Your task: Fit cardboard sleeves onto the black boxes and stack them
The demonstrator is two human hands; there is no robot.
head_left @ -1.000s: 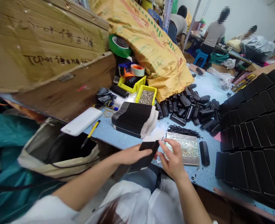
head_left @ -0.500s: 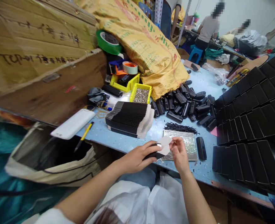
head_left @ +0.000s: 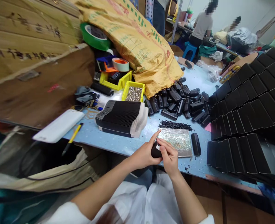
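My left hand [head_left: 146, 152] is wrapped round a small black cardboard box [head_left: 155, 151], its index finger stretched along the far side. Curled over the end of that box, my right hand [head_left: 169, 155] presses finger and thumb at a small white flap [head_left: 158, 147]. Most of the box is hidden by the fingers. Just beyond the hands lies a flat pad wrapped in clear plastic [head_left: 176, 141], with a pile of thin black sticks [head_left: 176, 125] behind it. A single black plastic case [head_left: 195, 144] rests to its right.
A stack of flattened black boxes [head_left: 121, 116] lies left of the pad. Several black cases [head_left: 180, 104] are heaped behind, beside a yellow bin of small metal parts [head_left: 134, 93]. Rows of black boxes [head_left: 246, 152] rise on the right. A yellow-black knife [head_left: 72, 139] overhangs the front edge.
The white flaps that stood out from the box are now mostly folded in or covered. My right hand has come in against the box end. The whole view has shifted slightly.
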